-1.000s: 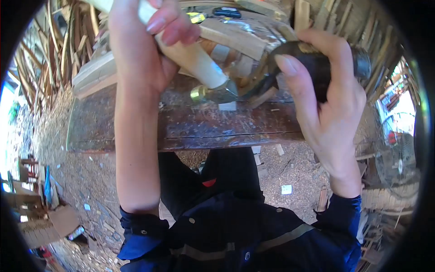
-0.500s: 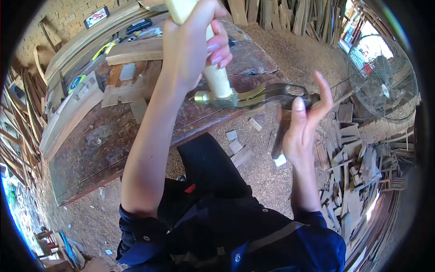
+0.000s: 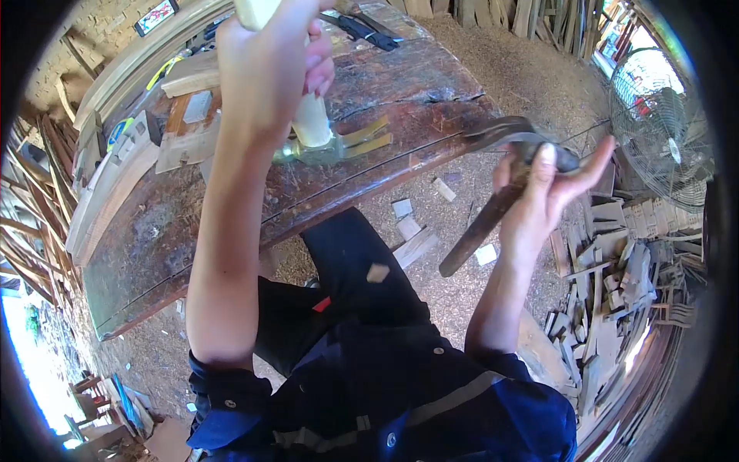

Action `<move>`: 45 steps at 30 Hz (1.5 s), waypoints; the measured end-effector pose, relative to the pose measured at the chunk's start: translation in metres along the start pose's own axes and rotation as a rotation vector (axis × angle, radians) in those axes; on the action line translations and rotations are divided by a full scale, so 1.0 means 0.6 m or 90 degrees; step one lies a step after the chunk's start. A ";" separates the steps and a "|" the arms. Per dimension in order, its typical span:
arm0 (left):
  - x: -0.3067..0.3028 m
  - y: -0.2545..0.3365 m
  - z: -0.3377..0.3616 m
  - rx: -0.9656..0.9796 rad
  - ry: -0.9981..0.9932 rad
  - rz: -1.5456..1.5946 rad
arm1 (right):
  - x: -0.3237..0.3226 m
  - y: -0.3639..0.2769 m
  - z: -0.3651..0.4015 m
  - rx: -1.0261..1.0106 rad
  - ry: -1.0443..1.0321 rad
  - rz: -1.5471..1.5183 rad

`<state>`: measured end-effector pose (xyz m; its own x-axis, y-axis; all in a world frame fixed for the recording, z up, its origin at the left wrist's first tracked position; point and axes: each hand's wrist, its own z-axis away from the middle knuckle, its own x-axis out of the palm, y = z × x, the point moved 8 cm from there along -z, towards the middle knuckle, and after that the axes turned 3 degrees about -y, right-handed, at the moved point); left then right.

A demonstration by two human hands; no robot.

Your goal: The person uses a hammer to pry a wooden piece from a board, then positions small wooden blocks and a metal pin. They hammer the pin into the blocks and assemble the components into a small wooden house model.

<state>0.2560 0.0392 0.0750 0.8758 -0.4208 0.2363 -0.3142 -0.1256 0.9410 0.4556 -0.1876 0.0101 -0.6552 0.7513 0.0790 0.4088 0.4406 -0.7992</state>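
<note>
My left hand (image 3: 269, 69) is closed around the pale handle of a claw hammer (image 3: 315, 150), whose metal head hangs low above the worn wooden bench (image 3: 177, 231). In my right hand (image 3: 535, 189) is a second hammer (image 3: 489, 215) with a dark handle slanting down to the left. Its dark head lies across my palm near the bench's right edge, with my thumb over it and one finger stretched out. The two hammer heads are apart. A small light wood block (image 3: 377, 273) shows in front of my dark trouser leg.
Curved wooden pieces (image 3: 115, 200) lie on the bench's left side, and dark tools (image 3: 366, 32) are at its far end. A caged fan (image 3: 650, 127) stands at the right, above piled wood scraps (image 3: 608, 300). Offcuts (image 3: 416, 245) lie on the dusty floor.
The hammer heads, close together before, have separated. My left hand moved left with its hammer; my right hand moved right and tilted its hammer. The small block has appeared before my leg.
</note>
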 end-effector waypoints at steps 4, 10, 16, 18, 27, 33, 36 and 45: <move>0.003 -0.010 -0.004 -0.013 -0.016 -0.056 | 0.033 0.047 0.021 0.062 -0.068 0.014; 0.007 0.001 0.011 0.102 -0.005 -0.103 | 0.066 0.067 0.012 0.095 -0.113 0.057; -0.022 0.001 0.005 0.174 0.052 -0.151 | 0.150 0.015 -0.062 0.062 -0.246 0.310; -0.043 -0.008 -0.006 0.165 0.084 -0.176 | 0.191 -0.001 -0.084 0.072 -0.362 0.388; -0.115 -0.029 -0.018 0.308 0.159 -0.079 | 0.322 0.088 -0.140 -0.055 -0.561 0.675; -0.164 -0.011 -0.007 0.257 0.209 -0.165 | 0.377 0.105 -0.118 -0.320 -0.504 0.872; -0.176 0.013 0.006 0.283 0.214 -0.173 | 0.358 0.056 -0.114 -0.525 -0.303 0.755; -0.199 0.025 0.035 0.248 0.177 -0.126 | 0.246 -0.017 0.234 -0.449 -0.665 0.088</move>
<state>0.1389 0.0686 0.0560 0.9799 -0.1078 0.1681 -0.1997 -0.5261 0.8266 0.2657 -0.1501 -0.0536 -0.6363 0.2092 -0.7425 0.5517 0.7962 -0.2485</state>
